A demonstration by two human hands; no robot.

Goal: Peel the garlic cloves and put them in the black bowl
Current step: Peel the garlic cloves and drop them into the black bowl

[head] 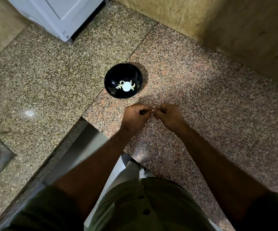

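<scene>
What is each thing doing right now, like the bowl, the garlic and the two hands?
Black bowl: upright on the counter, holding a few peeled cloves.
Peeled cloves: lying loose in the bottom of the bowl.
Garlic clove: pinched between both hands, mostly hidden.
Left hand: fingers curled, pinching the clove.
Right hand: fingers curled, pinching the clove.
Counter: speckled stone, bowl resting on it.

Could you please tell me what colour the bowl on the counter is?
Glossy black bowl, seen in the head view.
</scene>
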